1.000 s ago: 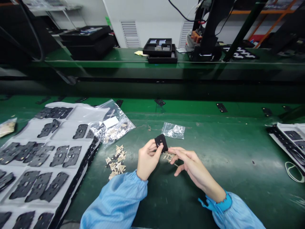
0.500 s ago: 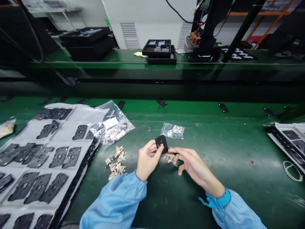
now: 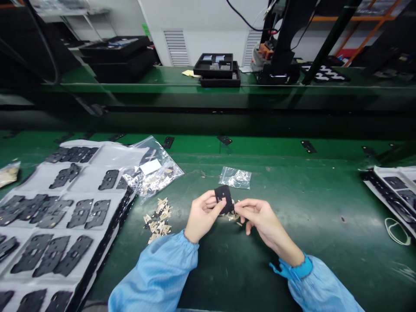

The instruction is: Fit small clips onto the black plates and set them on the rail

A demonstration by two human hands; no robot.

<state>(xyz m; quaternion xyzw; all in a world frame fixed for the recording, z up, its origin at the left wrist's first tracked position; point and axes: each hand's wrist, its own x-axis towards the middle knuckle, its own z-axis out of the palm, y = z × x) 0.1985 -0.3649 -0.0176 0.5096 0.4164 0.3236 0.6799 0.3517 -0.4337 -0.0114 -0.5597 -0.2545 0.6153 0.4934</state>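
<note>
While the left hand point(image 3: 203, 217) pinches a small black square piece point(image 3: 224, 197) between thumb and bent fingers, the right hand point(image 3: 268, 226) comes in from the other side, its thumb and forefinger drawn close together at the piece's lower right edge, though whether they grip it or some tiny part there is hard to tell from this view. The black square piece sits upright and slightly tilted, held above a small heap of beige flat parts point(image 3: 232, 216) on the green bench mat point(image 3: 211, 277), and both hands are close together over that heap. Just left of them lies a larger scatter of beige flat parts point(image 3: 157, 221), and beyond the hands is a flattened clear plastic bag point(image 3: 234, 177). Further left, a fuller clear bag point(image 3: 152, 173) with a white label holds more beige parts and lies partly over a white compartmented sheet point(image 3: 110, 156) carrying rows of black perforated pieces point(image 3: 81, 214). A similar sheet point(image 3: 393, 173) sits at the right edge of the bench, just above a loop of pale rubber band point(image 3: 397, 232). Light blue striped sleeves point(image 3: 156, 273) cover the forearms, and a black tray point(image 3: 213, 65) stands on the far bench
</note>
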